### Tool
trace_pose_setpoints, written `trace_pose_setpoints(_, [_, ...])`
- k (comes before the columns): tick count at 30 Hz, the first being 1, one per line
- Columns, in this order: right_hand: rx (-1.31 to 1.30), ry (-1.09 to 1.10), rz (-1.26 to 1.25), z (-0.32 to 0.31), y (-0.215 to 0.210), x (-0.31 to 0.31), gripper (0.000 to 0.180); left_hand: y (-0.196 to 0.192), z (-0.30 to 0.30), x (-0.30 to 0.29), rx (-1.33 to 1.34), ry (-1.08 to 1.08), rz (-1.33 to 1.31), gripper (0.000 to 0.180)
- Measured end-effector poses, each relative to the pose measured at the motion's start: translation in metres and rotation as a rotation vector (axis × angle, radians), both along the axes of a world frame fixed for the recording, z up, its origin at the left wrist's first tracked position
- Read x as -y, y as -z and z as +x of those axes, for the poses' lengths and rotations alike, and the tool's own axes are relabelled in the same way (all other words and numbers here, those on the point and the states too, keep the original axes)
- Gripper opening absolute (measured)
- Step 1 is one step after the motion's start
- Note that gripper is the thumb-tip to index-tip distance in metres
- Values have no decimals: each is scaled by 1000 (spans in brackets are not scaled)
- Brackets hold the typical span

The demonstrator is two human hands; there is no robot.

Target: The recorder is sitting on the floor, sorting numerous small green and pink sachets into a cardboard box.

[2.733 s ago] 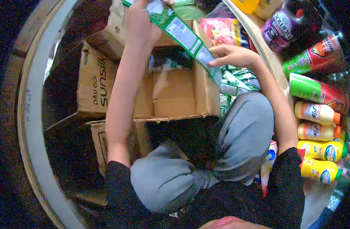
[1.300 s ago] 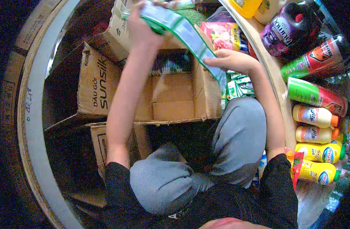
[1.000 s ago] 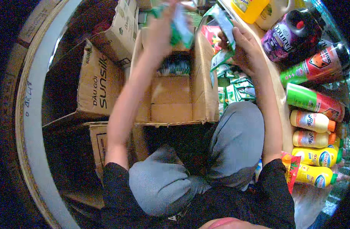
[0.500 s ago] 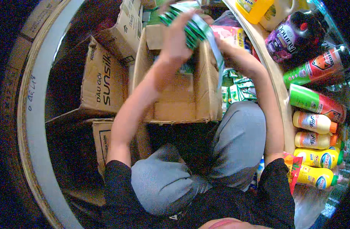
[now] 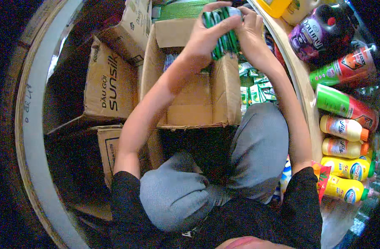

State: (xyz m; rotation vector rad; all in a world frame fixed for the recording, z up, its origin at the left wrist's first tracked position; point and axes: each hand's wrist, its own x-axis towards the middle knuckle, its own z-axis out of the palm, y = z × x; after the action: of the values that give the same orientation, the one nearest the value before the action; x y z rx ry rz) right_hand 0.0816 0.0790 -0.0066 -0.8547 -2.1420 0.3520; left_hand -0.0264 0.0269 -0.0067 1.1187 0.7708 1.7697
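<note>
Above the far part of an open cardboard box (image 5: 225, 93), a folded bundle of green sachets (image 5: 224, 43) is held up between my two hands. My left hand (image 5: 204, 39) is closed around its left side, the thumb lying across the front. At the bundle's upper right, my right hand (image 5: 252, 35) grips it with bent fingers, partly hidden behind it. Inside the box, some small packs (image 5: 170, 62) lie toward the far end, partly covered by my left forearm. More green and white sachets (image 5: 258, 93) are piled right of the box, beyond my raised knee.
Cardboard cartons (image 5: 109, 81) stand open on the left, inside a curved pale rim (image 5: 32, 124). Along the right, a wooden shelf edge (image 5: 304, 99) carries a purple bottle (image 5: 312, 35), red-green spray cans (image 5: 343, 103), cream bottles (image 5: 341, 127) and yellow bottles (image 5: 343, 168).
My hands have drawn together around the sachets. A strip that hung down beside my right hand is now gathered into the compact bundle. Packs inside the box show more.
</note>
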Motion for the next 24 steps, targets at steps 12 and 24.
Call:
trace_pose_setpoints(12, [284,-435,-43,10,-53,22,103,18,-36,-2,384,771,-122,29])
trace_pose_setpoints(24, [184,-403,139,15,4,-20,45,159,-99,-7,-1637,411,-1115,43])
